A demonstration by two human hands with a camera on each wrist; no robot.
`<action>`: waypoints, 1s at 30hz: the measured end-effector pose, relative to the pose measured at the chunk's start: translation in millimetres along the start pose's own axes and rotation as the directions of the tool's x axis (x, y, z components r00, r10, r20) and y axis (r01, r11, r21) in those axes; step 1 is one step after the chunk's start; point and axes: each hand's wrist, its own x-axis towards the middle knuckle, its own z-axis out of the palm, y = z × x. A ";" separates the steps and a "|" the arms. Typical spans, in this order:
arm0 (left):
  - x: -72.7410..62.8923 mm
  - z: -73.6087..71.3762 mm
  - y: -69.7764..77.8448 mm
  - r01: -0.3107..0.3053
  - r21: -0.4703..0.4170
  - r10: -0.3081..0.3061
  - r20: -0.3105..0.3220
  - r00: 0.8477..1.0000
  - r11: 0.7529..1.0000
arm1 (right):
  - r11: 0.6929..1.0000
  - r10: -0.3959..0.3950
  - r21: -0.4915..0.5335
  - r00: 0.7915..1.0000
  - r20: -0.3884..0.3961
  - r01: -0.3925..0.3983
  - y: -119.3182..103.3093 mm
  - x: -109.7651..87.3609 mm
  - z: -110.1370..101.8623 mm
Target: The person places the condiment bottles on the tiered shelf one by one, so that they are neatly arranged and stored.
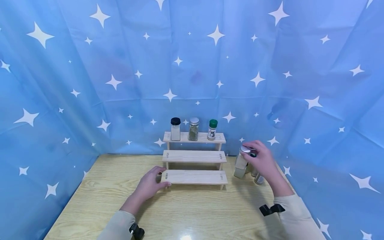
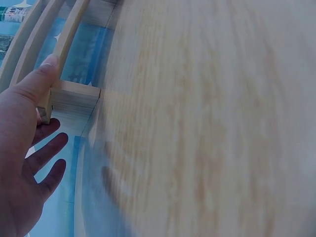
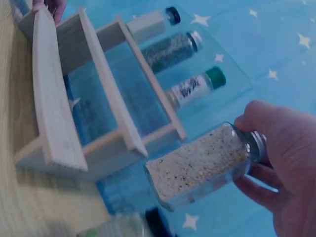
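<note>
My left hand grips the left end of the lowest step of a three-tier wooden rack; in the left wrist view the thumb lies along the board and the other fingers are loosely spread. To the right of the rack, my right hand holds a glass spice jar by its silver lid. Pale, speckled grains fill this jar, which is tilted in the right wrist view. It appears raised above the table, beside the rack's end.
On the top tier stand a black-lidded jar of white contents, a silver-lidded jar of green herbs and a green-capped bottle. More jars stand under my right hand, partly hidden. A starry blue curtain backs the wooden table.
</note>
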 end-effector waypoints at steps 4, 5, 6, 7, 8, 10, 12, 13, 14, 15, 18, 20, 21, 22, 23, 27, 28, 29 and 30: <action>1.0 0.1 0.1 -0.003 0.002 0.003 0.003 1.000 1.000 | 0.997 -0.032 0.066 0.999 0.013 0.031 -9.5 15.4 10.3; 1.1 0.4 -0.2 -0.005 0.003 0.005 0.003 1.000 1.000 | 0.997 -0.034 0.076 0.999 0.020 0.032 -11.8 19.4 13.2; 1.4 0.4 -0.4 -0.006 0.006 0.006 0.003 1.000 1.000 | 0.995 -0.037 0.093 0.999 0.028 0.034 -14.5 23.2 16.1; 1.5 0.5 -0.6 -0.005 0.007 0.005 0.003 1.000 1.000 | 0.994 -0.042 0.105 0.998 0.036 0.038 -16.7 27.0 19.3; 1.7 0.5 -1.0 -0.005 0.006 0.005 0.002 1.000 1.000 | 0.993 -0.040 0.114 0.998 0.044 0.034 -18.6 30.5 22.6; 1.9 0.7 -1.7 -0.006 0.006 0.006 -0.003 1.000 1.000 | 0.991 -0.029 0.131 0.997 0.065 0.020 -22.1 37.0 29.8; 2.1 0.5 -2.1 -0.003 -0.001 0.003 -0.004 1.000 1.000 | 0.988 -0.014 0.153 0.996 0.089 0.001 -25.1 42.6 37.4; 2.0 0.4 -2.2 -0.002 -0.005 0.001 -0.005 1.000 1.000 | 0.988 -0.010 0.157 0.995 0.098 -0.006 -26.0 45.4 41.4; 2.0 0.3 -2.1 -0.001 -0.009 0.001 -0.008 1.000 1.000 | 0.985 -0.002 0.171 0.994 0.110 -0.017 -27.5 47.9 45.5; 1.8 0.0 -1.9 -0.001 -0.012 0.001 -0.009 1.000 1.000 | 0.983 0.005 0.183 0.992 0.123 -0.027 -29.0 49.9 49.4; 1.5 -0.8 -0.6 0.003 -0.015 -0.003 -0.008 1.000 1.000 | 0.975 0.006 0.219 0.989 0.150 -0.039 -31.5 54.3 60.7; 1.4 -1.7 0.6 0.003 -0.018 -0.003 -0.007 1.000 1.000 | 0.971 -0.001 0.236 0.987 0.160 -0.037 -32.8 56.3 67.5; 1.3 -2.2 1.3 0.003 -0.020 -0.003 -0.007 1.000 1.000 | 0.969 -0.005 0.243 0.987 0.162 -0.035 -33.2 57.2 70.7; 1.2 -2.3 1.6 0.002 -0.017 -0.002 -0.007 1.000 1.000 | 0.968 -0.012 0.249 0.987 0.161 -0.029 -33.4 58.0 73.8; 1.1 -2.5 1.8 0.004 -0.015 -0.004 -0.005 1.000 1.000 | 0.968 -0.016 0.249 0.987 0.159 -0.024 -33.2 58.7 76.7; 0.4 -2.0 1.4 0.014 -0.007 -0.014 0.003 1.000 1.000 | 0.960 -0.022 0.280 0.988 0.154 -0.022 -32.7 60.6 86.7; 0.4 -1.6 0.9 0.018 -0.003 -0.018 0.006 1.000 1.000 | 0.959 -0.020 0.283 0.988 0.155 -0.025 -32.0 60.8 88.1; 0.4 -1.4 0.6 0.022 -0.004 -0.022 0.010 1.000 1.000 | 0.957 -0.018 0.289 0.988 0.156 -0.028 -31.6 60.9 89.3; 0.5 -1.3 0.4 0.023 -0.006 -0.023 0.012 1.000 1.000 | 0.953 -0.013 0.301 0.987 0.159 -0.036 -31.5 60.8 90.3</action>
